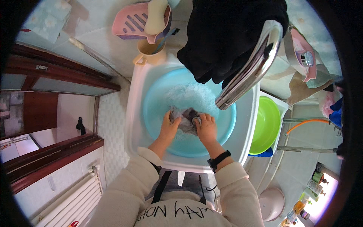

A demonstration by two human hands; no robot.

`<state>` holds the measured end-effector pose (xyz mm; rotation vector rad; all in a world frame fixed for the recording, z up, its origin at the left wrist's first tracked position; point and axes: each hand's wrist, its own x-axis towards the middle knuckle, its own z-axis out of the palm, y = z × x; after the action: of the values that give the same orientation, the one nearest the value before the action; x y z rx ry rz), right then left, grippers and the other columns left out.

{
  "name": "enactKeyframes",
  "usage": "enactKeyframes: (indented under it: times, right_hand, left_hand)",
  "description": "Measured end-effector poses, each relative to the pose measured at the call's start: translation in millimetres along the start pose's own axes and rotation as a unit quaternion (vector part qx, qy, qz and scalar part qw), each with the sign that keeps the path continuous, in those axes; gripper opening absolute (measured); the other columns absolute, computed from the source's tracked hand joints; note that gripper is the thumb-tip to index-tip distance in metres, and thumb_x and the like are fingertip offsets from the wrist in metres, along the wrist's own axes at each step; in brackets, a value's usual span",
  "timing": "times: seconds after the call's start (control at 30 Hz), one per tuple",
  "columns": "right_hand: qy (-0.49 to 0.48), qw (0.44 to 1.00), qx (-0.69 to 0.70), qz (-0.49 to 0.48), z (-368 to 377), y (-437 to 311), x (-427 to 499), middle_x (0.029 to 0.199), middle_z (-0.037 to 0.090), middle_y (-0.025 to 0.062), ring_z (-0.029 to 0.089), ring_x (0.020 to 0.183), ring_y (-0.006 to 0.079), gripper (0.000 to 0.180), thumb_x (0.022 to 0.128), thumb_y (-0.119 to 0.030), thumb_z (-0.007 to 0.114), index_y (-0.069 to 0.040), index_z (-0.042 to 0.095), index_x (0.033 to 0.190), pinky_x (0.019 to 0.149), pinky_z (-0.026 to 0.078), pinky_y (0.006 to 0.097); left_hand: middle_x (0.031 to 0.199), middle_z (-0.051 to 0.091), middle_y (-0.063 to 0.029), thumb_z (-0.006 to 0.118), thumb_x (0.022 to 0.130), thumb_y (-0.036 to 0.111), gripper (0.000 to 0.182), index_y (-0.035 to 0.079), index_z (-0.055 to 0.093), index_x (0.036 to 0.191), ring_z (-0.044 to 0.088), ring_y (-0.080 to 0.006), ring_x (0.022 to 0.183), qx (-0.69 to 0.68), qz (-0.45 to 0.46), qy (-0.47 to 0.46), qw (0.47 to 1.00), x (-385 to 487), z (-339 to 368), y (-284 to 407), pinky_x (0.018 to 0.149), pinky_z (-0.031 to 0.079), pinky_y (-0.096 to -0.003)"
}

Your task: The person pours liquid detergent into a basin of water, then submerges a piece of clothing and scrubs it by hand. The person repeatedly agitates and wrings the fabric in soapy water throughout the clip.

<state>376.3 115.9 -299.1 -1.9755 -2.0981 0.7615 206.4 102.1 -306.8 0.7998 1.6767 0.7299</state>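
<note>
A bunched grey cloth (185, 120) is stretched between my two hands in a light-blue plastic basin (153, 139). My left hand (168, 127) grips its left side, thumb toward the middle. On the right side, my right hand (206, 127) has its fingers curled over the fabric. Soapy water (190, 95) with white foam fills the basin, thickest beyond the cloth. The basin sits inside a white sink (136, 113). Over it on the right reaches a chrome faucet (252, 68), its spout end near the basin's right side. The cloth's underside is hidden.
Black fabric (224, 34) hangs around the faucet's base and over the basin's far rim. A pink soap dish (127, 24) with a soap bar (156, 17) and a beige cup (153, 54) holding a toothbrush stand far left. A green basin (265, 124) lies right of the sink.
</note>
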Motion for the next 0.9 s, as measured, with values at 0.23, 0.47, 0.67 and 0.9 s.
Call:
enactKeyframes:
  times: [0.23,0.47,0.67,0.9]
  right_hand:
    - [-0.230,0.933,-0.264,-0.087,40,-6,-8,0.142,0.031,0.0059,0.029,0.131,0.0326,0.046,0.086,-0.029,0.054,-0.027,0.046,0.131,0.104,0.026,0.0551]
    - [-0.269,0.935,-0.228,0.024,30,8,-4,0.138,0.036,0.0080,0.031,0.129,0.0338,0.040,0.085,-0.023,0.057,-0.023,0.052,0.125,0.101,0.033,0.0552]
    - [-0.308,0.920,-0.241,0.038,36,12,2,0.129,0.046,0.0106,0.047,0.115,0.0346,0.039,0.081,-0.021,0.059,-0.019,0.054,0.120,0.086,0.048,0.0432]
    - [-0.074,0.976,0.165,-0.122,-41,-55,-20,0.096,0.059,0.0124,0.056,0.094,0.0342,0.037,0.072,-0.012,0.059,-0.010,0.058,0.109,0.080,0.048,0.0409]
  left_hand:
    - [0.148,0.019,-0.0194,0.051,0.086,0.022,0.058,0.013,0.032,0.140,0.018,-0.0373,0.136,0.436,0.094,-0.102,0.889,17,-3,-29,0.109,0.021,-0.0469]
    - [0.146,0.026,-0.0141,0.049,0.087,0.028,0.052,0.021,0.039,0.137,0.026,-0.0359,0.133,0.615,0.043,-0.216,0.757,2,1,-29,0.108,0.022,-0.0491]
    - [0.133,0.042,-0.0179,0.052,0.089,0.028,0.048,0.010,0.042,0.132,0.045,-0.0327,0.119,0.201,-0.087,-0.184,0.958,20,-5,-50,0.097,0.038,-0.0382]
    - [0.107,0.058,-0.0107,0.051,0.092,0.025,0.037,0.004,0.047,0.123,0.056,-0.0255,0.099,-0.329,-0.220,0.065,0.916,29,2,-50,0.083,0.048,-0.0376]
